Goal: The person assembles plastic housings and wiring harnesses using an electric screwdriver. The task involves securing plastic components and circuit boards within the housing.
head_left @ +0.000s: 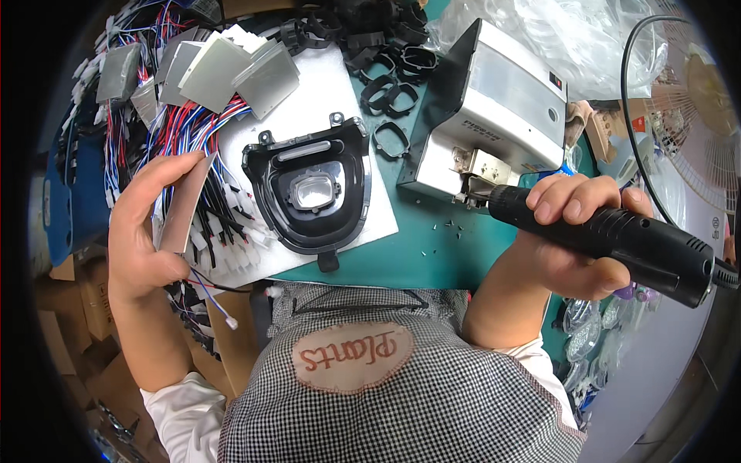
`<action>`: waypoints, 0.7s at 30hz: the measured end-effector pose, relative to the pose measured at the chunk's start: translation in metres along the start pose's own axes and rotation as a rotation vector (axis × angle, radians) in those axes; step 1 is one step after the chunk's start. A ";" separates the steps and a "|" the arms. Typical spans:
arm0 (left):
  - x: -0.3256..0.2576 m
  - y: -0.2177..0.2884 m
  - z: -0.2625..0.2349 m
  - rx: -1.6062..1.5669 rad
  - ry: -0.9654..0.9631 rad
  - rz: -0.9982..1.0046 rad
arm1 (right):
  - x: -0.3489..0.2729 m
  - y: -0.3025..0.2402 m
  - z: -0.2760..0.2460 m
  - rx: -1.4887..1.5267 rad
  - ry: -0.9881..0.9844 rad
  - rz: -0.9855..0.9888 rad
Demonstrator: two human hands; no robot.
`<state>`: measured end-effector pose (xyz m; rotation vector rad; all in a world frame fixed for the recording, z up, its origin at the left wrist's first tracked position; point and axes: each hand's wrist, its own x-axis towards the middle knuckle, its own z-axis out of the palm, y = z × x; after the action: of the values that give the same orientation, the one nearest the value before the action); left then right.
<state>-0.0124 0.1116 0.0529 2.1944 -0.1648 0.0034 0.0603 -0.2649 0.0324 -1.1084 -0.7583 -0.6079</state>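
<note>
My left hand (139, 239) grips a thin, flat square plate (185, 204) by its edges, fingers above and thumb below. A wire with a small white connector (231, 322) hangs beneath that hand. My right hand (575, 231) is wrapped round a black electric screwdriver (656, 251). Its tip is at the metal outlet of a white and black screw feeder (509, 100); whether a screw is on the tip cannot be made out. Between my hands, a glossy black plastic housing (309, 235) with a clear lens (312, 191) in its middle lies on a white foam sheet (378, 220).
Several silver plates (216, 69) with bundled coloured wires (193, 131) are piled at left. Black strap-like rings (391, 139) lie at the back. Loose screws (451, 228) dot the green mat (370, 258). Clear plastic bags (556, 38), a black cable (633, 116) and a fan (687, 131) are at right.
</note>
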 end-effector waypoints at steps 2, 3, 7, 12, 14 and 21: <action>0.000 0.000 0.005 -0.011 0.005 -0.006 | 0.004 0.000 0.004 0.024 -0.045 0.053; 0.000 0.002 0.008 -0.018 0.012 -0.013 | 0.004 0.000 0.006 0.028 -0.048 0.057; 0.003 0.002 0.023 0.124 -0.015 0.087 | 0.003 -0.001 0.016 0.107 -0.037 0.223; 0.015 0.012 0.054 0.381 0.041 0.301 | 0.006 0.000 0.035 0.303 -0.205 0.215; 0.020 0.012 0.066 0.452 0.073 0.313 | 0.008 0.002 0.044 0.316 -0.239 0.209; 0.021 0.008 0.094 0.455 0.177 0.242 | 0.011 0.019 0.066 0.420 -0.337 0.176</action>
<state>0.0018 0.0288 0.0050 2.5965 -0.3566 0.4050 0.0665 -0.1974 0.0471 -0.8807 -1.0113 -0.0995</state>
